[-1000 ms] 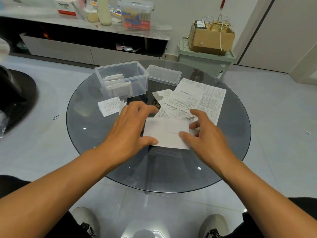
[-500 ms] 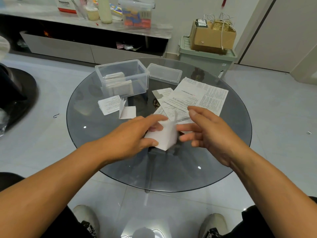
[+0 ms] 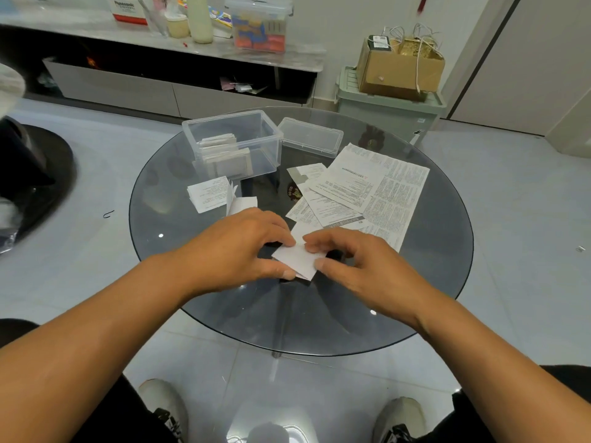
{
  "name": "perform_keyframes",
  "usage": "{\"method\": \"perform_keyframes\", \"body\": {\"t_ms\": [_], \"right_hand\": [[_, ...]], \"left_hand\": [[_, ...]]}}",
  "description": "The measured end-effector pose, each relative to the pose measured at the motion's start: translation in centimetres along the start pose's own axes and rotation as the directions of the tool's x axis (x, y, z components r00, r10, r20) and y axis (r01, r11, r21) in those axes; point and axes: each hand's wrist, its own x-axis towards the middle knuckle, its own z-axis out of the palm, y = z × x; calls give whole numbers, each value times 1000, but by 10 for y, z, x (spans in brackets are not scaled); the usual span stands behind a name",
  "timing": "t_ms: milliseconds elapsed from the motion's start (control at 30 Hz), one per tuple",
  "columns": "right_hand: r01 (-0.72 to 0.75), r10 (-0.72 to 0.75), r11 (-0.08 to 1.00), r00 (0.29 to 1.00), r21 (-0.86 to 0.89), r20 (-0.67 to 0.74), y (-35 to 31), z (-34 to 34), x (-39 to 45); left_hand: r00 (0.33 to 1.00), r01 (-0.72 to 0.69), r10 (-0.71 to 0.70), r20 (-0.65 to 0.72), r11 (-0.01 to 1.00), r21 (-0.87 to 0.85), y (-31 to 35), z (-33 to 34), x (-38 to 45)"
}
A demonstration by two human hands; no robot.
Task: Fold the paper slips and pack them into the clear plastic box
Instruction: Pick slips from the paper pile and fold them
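A small folded white paper slip (image 3: 299,259) lies on the round glass table (image 3: 192,257), pinched from both sides. My left hand (image 3: 236,247) grips its left edge and my right hand (image 3: 355,266) grips its right edge. The clear plastic box (image 3: 268,135) stands open at the back left of the table, with several folded slips (image 3: 224,155) stacked inside. Its lid (image 3: 310,135) rests to its right. Two folded slips (image 3: 209,193) lie in front of the box. Unfolded printed sheets (image 3: 371,190) are spread on the right.
A green bin (image 3: 387,110) with a cardboard box (image 3: 396,68) on top stands behind the table. A low cabinet (image 3: 128,87) with bottles and containers runs along the back wall. My shoes (image 3: 396,420) show under the glass.
The slip went from a wide flat rectangle to a smaller folded piece. Both hands closed in on it and now pinch it between them near the table's middle.
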Motion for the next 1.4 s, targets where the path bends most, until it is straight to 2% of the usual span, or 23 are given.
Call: {"method": "perform_keyframes", "body": {"t_ms": [100,167,267,400,500,633,833,933,1000,1100,1167,1200,1267,1333,1400], "right_hand": [[27,-25,998,999,-48,46,0,-1,-2],[53,-47,995,997,-87,65,1,0,-3],[47,-46,998,999,-39,16,1,1,-3],[5,-5,1000,992,0,-126,4,2,-1],[-62,86,984,986,164,-145,9,4,1],[-125,163,966,973,224,-160,8,4,3],[-184,202,978,952,98,-228,7,10,6],[-183,190,982,957,53,-219,8,10,8],[-184,191,981,968,59,-161,13,4,10],[-171,176,982,982,75,-65,18,-9,11],[-109,127,988,977,112,-174,20,-11,11],[-71,96,992,959,105,-266,20,-11,12],[-18,-7,998,910,-56,-414,20,-11,14],[-4,-87,978,901,-208,-426,24,-13,22],[-52,-27,976,935,-213,-354,26,-15,28]], "left_hand": [[993,-106,110,-51,991,79,-2,2,2],[989,-119,125,-76,990,75,-2,4,2],[997,-10,1,-77,993,-114,5,6,3],[995,105,-97,39,927,-361,18,3,1],[994,113,-109,31,916,-385,19,12,3],[983,129,-170,-66,904,-409,17,25,8],[981,122,-148,-129,975,-186,19,27,10],[982,-80,79,-171,997,-1,11,27,12],[964,-232,237,-124,971,57,11,28,13],[935,-340,350,-61,930,137,11,28,13],[917,-365,391,-75,901,236,12,28,12],[918,-350,388,-86,891,289,12,28,11],[951,-248,297,-82,896,369,19,25,11],[983,-88,150,-110,897,432,22,20,12],[989,76,2,-150,855,513,19,14,11]]}}
